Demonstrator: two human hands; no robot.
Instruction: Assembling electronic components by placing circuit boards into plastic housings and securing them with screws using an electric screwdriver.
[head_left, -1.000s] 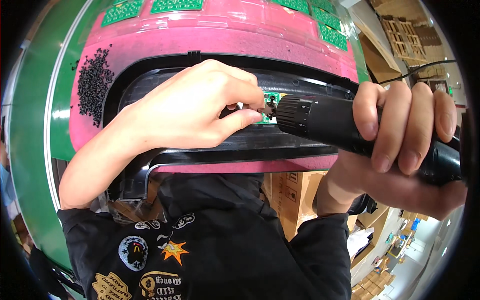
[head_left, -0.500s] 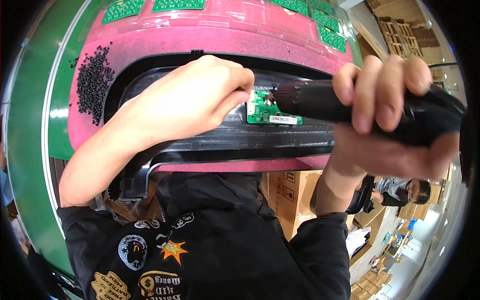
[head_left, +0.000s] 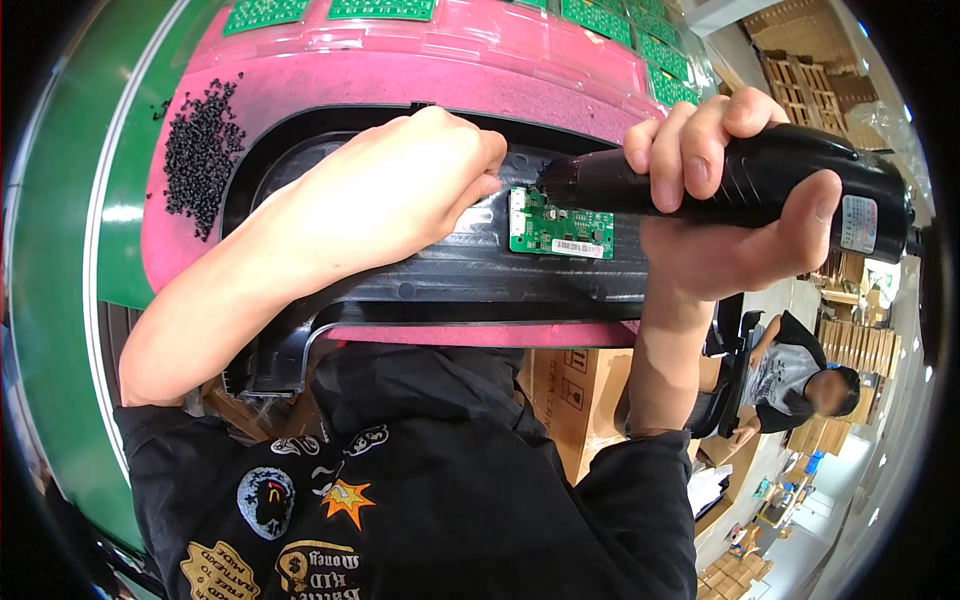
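Note:
My right hand [head_left: 735, 215] grips a black electric screwdriver [head_left: 730, 175], held level with its tip over a small green circuit board [head_left: 560, 232]. The board sits on a long black plastic panel [head_left: 450, 275] that lies across a pink foam mat [head_left: 420, 85]. My left hand [head_left: 400, 185] rests on the panel just left of the board, fingers curled with the fingertips pinched at the board's left edge. Whether it holds a screw is hidden.
A heap of small black screws [head_left: 200, 150] lies on the mat at the left. Several green circuit boards [head_left: 385, 10] lie along the mat's far edge. A green conveyor belt [head_left: 70, 200] runs at left. Cardboard boxes [head_left: 580, 400] stand below; another person [head_left: 800, 385] sits at right.
The screwdriver has drawn back to the right, uncovering the green board. My left hand stays at the board's left edge.

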